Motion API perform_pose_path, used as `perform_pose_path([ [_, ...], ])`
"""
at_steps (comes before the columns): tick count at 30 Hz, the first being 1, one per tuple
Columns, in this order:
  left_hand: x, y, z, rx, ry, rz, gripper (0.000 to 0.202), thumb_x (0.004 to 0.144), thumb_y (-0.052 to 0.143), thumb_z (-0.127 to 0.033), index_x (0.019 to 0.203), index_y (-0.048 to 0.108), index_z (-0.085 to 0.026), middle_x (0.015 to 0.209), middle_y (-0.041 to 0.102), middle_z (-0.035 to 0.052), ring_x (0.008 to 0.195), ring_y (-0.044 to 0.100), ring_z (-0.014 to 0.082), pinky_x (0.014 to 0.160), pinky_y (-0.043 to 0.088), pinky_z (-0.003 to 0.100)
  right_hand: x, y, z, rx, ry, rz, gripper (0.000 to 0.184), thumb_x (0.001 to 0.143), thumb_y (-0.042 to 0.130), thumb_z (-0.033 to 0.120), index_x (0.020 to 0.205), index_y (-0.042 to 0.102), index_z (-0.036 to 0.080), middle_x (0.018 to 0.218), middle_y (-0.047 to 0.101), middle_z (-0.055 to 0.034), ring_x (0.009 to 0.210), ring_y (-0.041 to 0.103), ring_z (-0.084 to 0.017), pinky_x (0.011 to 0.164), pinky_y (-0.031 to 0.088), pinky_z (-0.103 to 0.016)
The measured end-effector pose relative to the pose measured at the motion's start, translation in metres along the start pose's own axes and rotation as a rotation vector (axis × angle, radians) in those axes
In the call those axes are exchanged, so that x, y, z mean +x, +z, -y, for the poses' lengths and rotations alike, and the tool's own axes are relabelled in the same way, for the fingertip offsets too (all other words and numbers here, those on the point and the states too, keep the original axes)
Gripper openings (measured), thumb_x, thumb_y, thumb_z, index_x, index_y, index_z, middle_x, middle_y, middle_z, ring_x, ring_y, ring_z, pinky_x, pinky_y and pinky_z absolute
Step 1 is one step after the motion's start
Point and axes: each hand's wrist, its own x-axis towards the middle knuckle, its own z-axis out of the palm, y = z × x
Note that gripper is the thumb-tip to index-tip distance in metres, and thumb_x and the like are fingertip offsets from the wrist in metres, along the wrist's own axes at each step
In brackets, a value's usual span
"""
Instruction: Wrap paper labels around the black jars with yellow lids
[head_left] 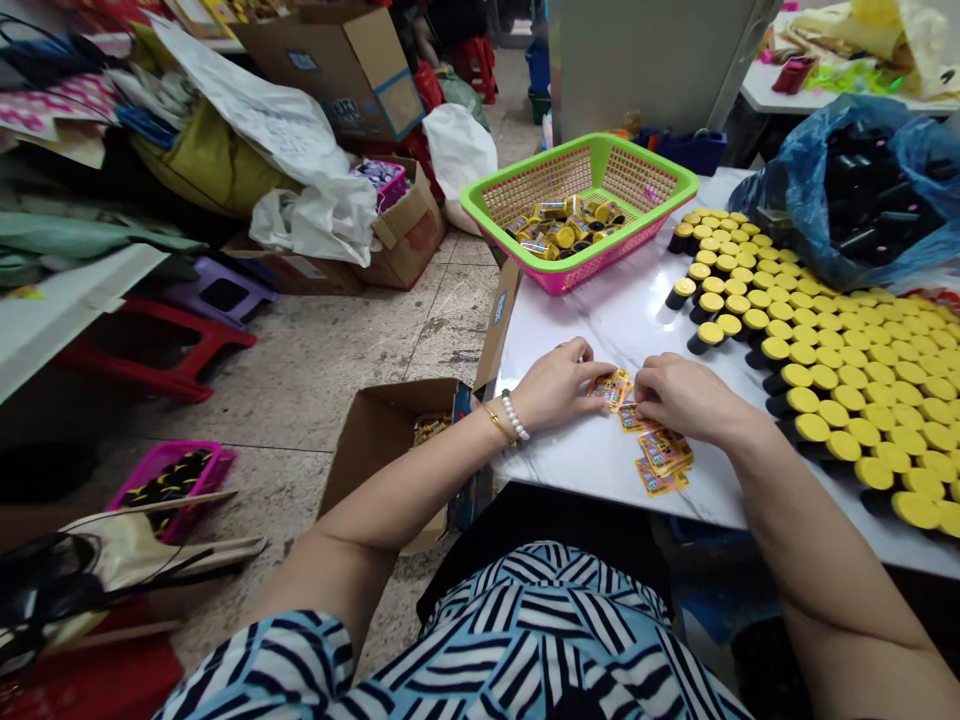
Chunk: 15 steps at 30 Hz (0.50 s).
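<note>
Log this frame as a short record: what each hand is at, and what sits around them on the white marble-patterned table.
Left hand: fingers on a small yellow-and-red printed card
Right hand: fingertips on a second printed card
Beside hands: pile of similar printed cards
Surface: white marble-patterned table
Right of hands: rows of black cylinders with yellow caps
Behind hands: green-and-pink plastic mesh basket holding small yellow items

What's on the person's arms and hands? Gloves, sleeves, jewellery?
No gloves: the left hand and right hand are bare. The left wrist wears a gold bangle and a white beaded bracelet. The short sleeve is black, white and blue striped.
</note>
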Motion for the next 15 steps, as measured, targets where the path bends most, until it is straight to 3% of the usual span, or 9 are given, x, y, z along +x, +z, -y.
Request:
perform_pose_path([
  [3, -0.001, -0.004, -0.005, -0.201, -0.054, -0.073, 0.055, 0.082, 0.084, -0.043, 0.131, 0.075, -0.020, 0.111, 0.065, 0.0114, 0.092, 0.063, 0.0206, 0.088, 0.053, 0.037, -0.001, -0.002, -0.005, 0.119, 0.017, -0.062, 0.010, 0.086, 0.068, 0.024, 0.077, 0.066, 0.020, 0.084, 0.069, -0.0052, 0.078, 0.062, -0.018, 0.069, 0.042, -0.030],
  [5, 0.005, -0.011, -0.012, -0.413, -0.159, -0.130, 0.048, 0.084, 0.082, -0.041, 0.126, 0.076, -0.017, 0.109, 0.070, 0.0110, 0.084, 0.064, 0.0168, 0.082, 0.053, 0.033, -0.003, -0.004, -0.011, 0.280, 0.101, -0.197, 0.019, 0.089, 0.069, 0.033, 0.077, 0.063, 0.020, 0.075, 0.067, -0.0027, 0.067, 0.059, -0.016, 0.063, 0.042, -0.029],
  [8, 0.027, -0.019, -0.023, -0.722, -0.275, -0.190, 0.046, 0.087, 0.077, -0.046, 0.120, 0.076, -0.014, 0.108, 0.075, 0.0119, 0.081, 0.066, 0.0155, 0.074, 0.054, 0.030, -0.004, -0.006, -0.022, 0.654, 0.207, -0.438, 0.027, 0.086, 0.074, 0.045, 0.092, 0.062, 0.022, 0.071, 0.068, -0.0004, 0.061, 0.063, -0.016, 0.057, 0.047, -0.028],
  [10, 0.044, -0.018, -0.027, -0.833, -0.286, -0.203, 0.046, 0.086, 0.077, -0.048, 0.116, 0.076, -0.013, 0.104, 0.076, 0.0118, 0.079, 0.067, 0.0155, 0.070, 0.053, 0.028, -0.005, -0.008, -0.030, 0.873, 0.217, -0.487, 0.038, 0.083, 0.078, 0.045, 0.108, 0.061, 0.022, 0.074, 0.070, 0.0002, 0.061, 0.067, -0.017, 0.057, 0.053, -0.029],
  [12, 0.058, -0.012, -0.026, -0.864, -0.325, -0.123, 0.042, 0.083, 0.080, -0.048, 0.106, 0.077, -0.013, 0.092, 0.076, 0.0097, 0.069, 0.066, 0.0146, 0.062, 0.051, 0.026, -0.005, -0.009, -0.036, 0.965, 0.229, -0.471, 0.049, 0.080, 0.081, 0.043, 0.119, 0.061, 0.021, 0.074, 0.071, 0.0011, 0.060, 0.068, -0.017, 0.057, 0.055, -0.030],
  [15, 0.065, 0.000, -0.021, -0.914, -0.477, 0.117, 0.037, 0.081, 0.080, -0.048, 0.091, 0.074, -0.013, 0.068, 0.070, 0.0054, 0.050, 0.058, 0.0137, 0.049, 0.043, 0.026, -0.006, -0.013, -0.043, 0.984, 0.252, -0.458, 0.052, 0.078, 0.084, 0.039, 0.123, 0.066, 0.020, 0.073, 0.071, 0.0013, 0.060, 0.066, -0.014, 0.058, 0.055, -0.028],
])
